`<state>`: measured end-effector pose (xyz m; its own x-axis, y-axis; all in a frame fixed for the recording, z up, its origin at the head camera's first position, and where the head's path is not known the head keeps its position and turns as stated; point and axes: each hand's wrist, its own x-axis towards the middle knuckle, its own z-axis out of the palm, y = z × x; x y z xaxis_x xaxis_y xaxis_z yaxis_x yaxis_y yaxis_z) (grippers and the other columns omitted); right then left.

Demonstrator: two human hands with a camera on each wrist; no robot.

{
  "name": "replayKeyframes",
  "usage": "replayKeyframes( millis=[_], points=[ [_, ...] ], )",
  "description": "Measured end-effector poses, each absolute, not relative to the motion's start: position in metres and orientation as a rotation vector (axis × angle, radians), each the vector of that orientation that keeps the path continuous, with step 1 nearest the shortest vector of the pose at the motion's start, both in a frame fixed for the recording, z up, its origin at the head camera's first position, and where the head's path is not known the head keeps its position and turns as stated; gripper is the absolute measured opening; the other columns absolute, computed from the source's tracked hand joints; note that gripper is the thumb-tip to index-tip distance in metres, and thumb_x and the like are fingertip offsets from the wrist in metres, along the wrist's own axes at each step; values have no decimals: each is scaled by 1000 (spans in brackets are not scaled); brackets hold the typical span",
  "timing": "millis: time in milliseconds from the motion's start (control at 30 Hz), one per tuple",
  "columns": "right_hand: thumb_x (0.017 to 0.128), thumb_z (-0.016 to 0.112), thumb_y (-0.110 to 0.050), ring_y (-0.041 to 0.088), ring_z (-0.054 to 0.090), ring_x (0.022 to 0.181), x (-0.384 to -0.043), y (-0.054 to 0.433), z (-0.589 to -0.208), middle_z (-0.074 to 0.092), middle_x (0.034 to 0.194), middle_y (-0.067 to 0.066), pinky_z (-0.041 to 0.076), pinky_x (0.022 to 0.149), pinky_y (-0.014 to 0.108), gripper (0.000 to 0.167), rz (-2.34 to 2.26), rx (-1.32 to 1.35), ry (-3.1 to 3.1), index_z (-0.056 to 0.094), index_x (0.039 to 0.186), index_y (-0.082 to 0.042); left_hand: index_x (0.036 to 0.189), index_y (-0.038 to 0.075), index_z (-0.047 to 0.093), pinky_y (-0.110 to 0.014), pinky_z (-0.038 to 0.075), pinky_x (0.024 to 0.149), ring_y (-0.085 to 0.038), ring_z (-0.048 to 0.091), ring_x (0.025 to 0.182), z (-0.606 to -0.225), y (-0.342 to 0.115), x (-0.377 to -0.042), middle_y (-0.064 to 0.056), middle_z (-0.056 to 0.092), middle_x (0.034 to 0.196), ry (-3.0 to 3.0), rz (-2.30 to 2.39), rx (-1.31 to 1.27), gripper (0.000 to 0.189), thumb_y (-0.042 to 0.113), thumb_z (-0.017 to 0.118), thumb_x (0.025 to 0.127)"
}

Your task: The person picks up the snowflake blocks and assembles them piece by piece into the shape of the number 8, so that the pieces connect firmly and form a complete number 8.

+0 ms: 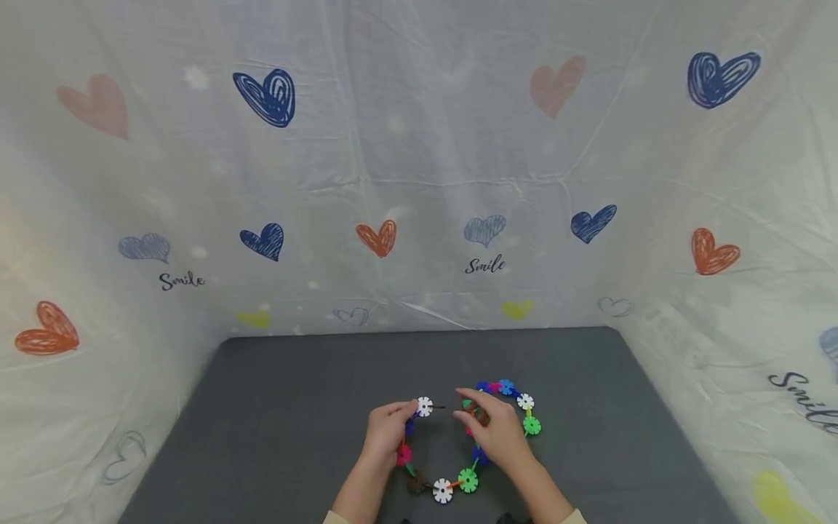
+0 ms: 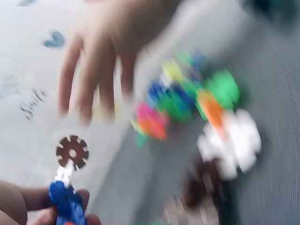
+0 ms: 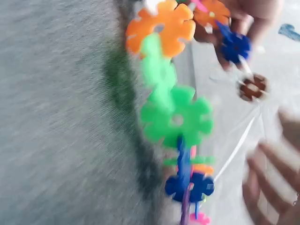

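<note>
My left hand (image 1: 391, 429) pinches a chain of slotted plastic snowflake discs near one end, its fingers around a blue disc (image 2: 65, 199). Past those fingertips comes a white disc (image 1: 425, 406), with a brown disc (image 2: 72, 152) slotted into it as the tip. My right hand (image 1: 499, 429) is across from that tip, thumb and fingers apart with nothing between them, and a gap separates it from the brown disc. From the left hand the chain curves down past a pink disc (image 1: 404, 455), a lower white disc (image 1: 442, 490) and a green disc (image 1: 468, 480), then passes behind the right hand.
The chain's far part loops beyond the right hand, with a white disc (image 1: 526, 401) and another green disc (image 1: 532, 426). It lies over a dark grey table (image 1: 294, 437). A pale curtain (image 1: 419, 145) printed with hearts stands behind and at both sides.
</note>
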<state>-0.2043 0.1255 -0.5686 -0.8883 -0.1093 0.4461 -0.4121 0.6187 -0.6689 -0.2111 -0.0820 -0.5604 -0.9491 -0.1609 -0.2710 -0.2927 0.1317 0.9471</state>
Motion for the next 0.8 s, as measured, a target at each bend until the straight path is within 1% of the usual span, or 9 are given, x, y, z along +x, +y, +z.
replayKeyframes(
  millis=[67, 167, 233, 300, 400, 533, 600, 667, 800],
  points=[
    [84, 82, -32, 17, 68, 85, -199, 130, -568, 73, 98, 1, 56, 73, 37, 37, 991, 223, -2666, 73, 116, -14, 99, 5, 79, -47, 52, 85, -26, 64, 98, -565, -84, -212, -11, 72, 105, 2466, 1855, -454, 23, 26, 73, 93],
    [80, 83, -48, 24, 68, 89, -193, 130, -569, 71, 95, 2, 54, 75, 47, 48, 697, 76, -2914, 73, 109, -11, 88, 9, 79, -39, 51, 68, -19, 62, 76, -571, -87, -213, -5, 73, 87, 2709, 1634, -390, 14, 21, 74, 91],
    [76, 84, -51, 27, 68, 85, -192, 127, -572, 71, 91, 3, 53, 73, 49, 50, 587, 72, -3013, 74, 104, -10, 84, 10, 79, -35, 47, 60, -15, 58, 66, -575, -87, -214, -2, 71, 79, 2809, 1478, -312, 13, 20, 73, 91],
    [74, 87, -47, 27, 68, 82, -193, 122, -573, 71, 87, 4, 51, 70, 50, 48, 573, 78, -3036, 75, 101, -10, 84, 11, 78, -33, 44, 57, -14, 55, 62, -577, -87, -215, -1, 69, 76, 2867, 1358, -223, 13, 19, 72, 91],
    [72, 90, -39, 27, 69, 82, -195, 117, -577, 73, 87, 4, 50, 71, 50, 43, 564, 79, -3021, 75, 99, -10, 93, 12, 77, -37, 49, 62, -16, 61, 70, -580, -84, -216, -2, 71, 85, 2908, 1248, -78, 10, 20, 70, 93],
    [74, 90, -31, 28, 70, 87, -201, 117, -578, 75, 92, 5, 50, 78, 53, 37, 541, 145, -3006, 76, 100, -9, 113, 17, 75, -48, 54, 84, -27, 68, 101, -581, -77, -217, -6, 71, 114, 2911, 1120, 212, 24, 23, 76, 90],
    [75, 90, -30, 28, 69, 90, -205, 118, -578, 75, 94, 5, 50, 81, 54, 36, 541, 185, -3006, 77, 101, -10, 115, 19, 74, -52, 53, 89, -31, 66, 110, -580, -74, -218, -6, 68, 121, 2898, 1054, 335, 28, 24, 78, 88],
    [75, 89, -29, 28, 69, 92, -208, 120, -577, 75, 95, 5, 49, 83, 55, 34, 544, 229, -3002, 77, 101, -10, 111, 21, 76, -53, 53, 90, -31, 66, 111, -580, -70, -219, -4, 69, 119, 2903, 1008, 395, 24, 24, 79, 87],
    [76, 89, -29, 27, 68, 97, -213, 122, -576, 74, 99, 4, 47, 88, 55, 32, 584, 320, -2997, 78, 103, -14, 92, 21, 78, -44, 55, 81, -22, 68, 95, -583, -65, -221, 3, 72, 97, 2965, 1009, 391, 6, 20, 80, 86]
  ],
)
